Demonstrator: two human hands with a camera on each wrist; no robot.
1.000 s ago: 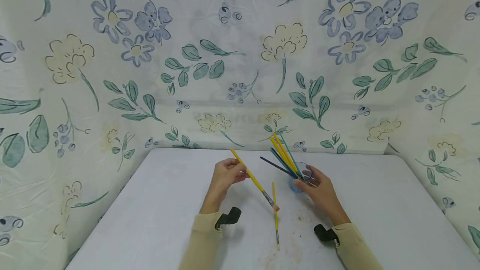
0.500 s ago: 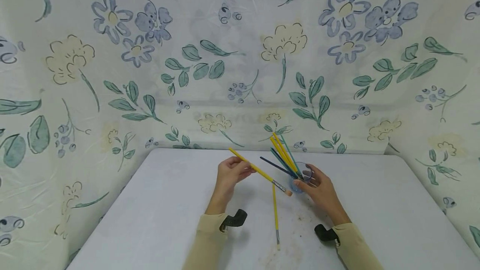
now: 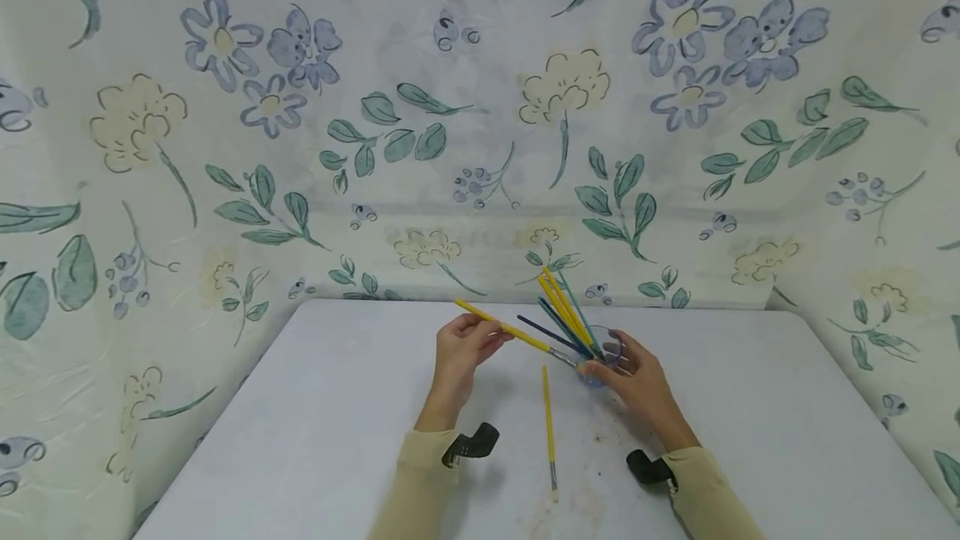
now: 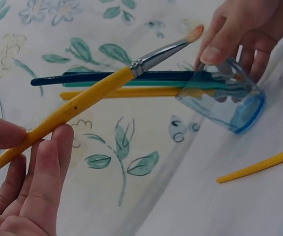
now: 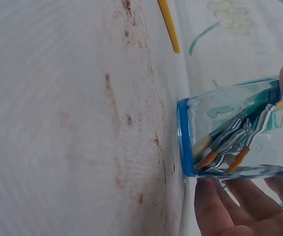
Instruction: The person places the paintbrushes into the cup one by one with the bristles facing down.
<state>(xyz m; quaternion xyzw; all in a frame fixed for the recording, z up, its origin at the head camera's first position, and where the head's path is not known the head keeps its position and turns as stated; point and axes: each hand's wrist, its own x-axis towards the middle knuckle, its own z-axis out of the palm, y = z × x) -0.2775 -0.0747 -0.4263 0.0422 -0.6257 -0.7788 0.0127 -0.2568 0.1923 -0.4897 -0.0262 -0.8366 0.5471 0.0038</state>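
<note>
My left hand [image 3: 459, 357] pinches a yellow paintbrush [image 4: 77, 105] by its handle between thumb and fingertips. Its bristles point right, and in the head view they overlap the right hand's thumb near the cup. My right hand [image 3: 637, 377] grips a clear cup [image 5: 230, 132] with a blue base. Several brushes stand in the cup bristles down, their yellow handles [image 3: 564, 307], dark blue handle [image 4: 97, 77] and teal handles fanning out over the rim to the left. Another yellow paintbrush [image 3: 550, 432] lies on the table between the forearms, bristles toward me.
The white table [image 3: 315, 457] carries brownish stains [image 3: 577, 515] near its front middle. Behind it hangs a floral cloth [image 3: 480, 148], which also runs down both sides. Dark wrist camera mounts [image 3: 474, 442] stick out from both sleeves.
My left hand has moved slightly right, and the brush it holds has swung from steeply downward to a flatter slant, its bristles now close to the cup. The right hand and cup stay put.
</note>
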